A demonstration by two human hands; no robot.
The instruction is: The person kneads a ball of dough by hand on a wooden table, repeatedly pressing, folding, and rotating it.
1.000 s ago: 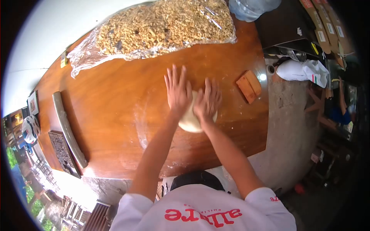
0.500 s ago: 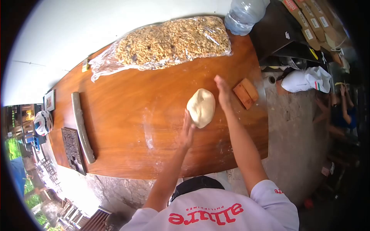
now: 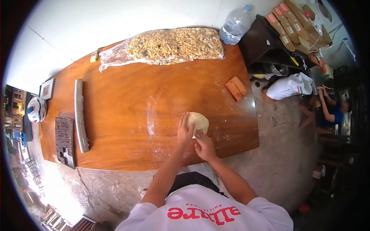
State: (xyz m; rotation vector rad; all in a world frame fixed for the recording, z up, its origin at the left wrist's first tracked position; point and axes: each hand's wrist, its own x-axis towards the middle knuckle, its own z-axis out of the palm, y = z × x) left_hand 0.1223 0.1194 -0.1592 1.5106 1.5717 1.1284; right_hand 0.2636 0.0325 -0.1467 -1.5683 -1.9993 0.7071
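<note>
Working the dough (image 3: 199,121) calls for pressure from the heel of each palm rather than the fingertips, judged from how the pale lump sits flattened on the bench (image 3: 127,115) near its front edge. The left hand (image 3: 185,131) lies flat against the dough's left flank, fingers extended and together, touching but not closed around it. The right hand (image 3: 204,145) rests at the dough's near edge, fingers loosely curled, its fingertips on the lump; neither grip encloses the dough. For an even result, keep both palms low, push away from the body, and fold back before the next push. A faint flour streak (image 3: 151,115) lies just left of the left hand; drawing the dough across it should limit sticking. Two small wooden blocks (image 3: 236,88) sit beyond and to the right of the hands, well apart. A long rolling pin (image 3: 80,114) and a dark carved mould (image 3: 64,141) lie far to the left. A clear bag of nuts (image 3: 175,45) and a water bottle (image 3: 234,26) stand at the far edge, clear of the working zone.
</note>
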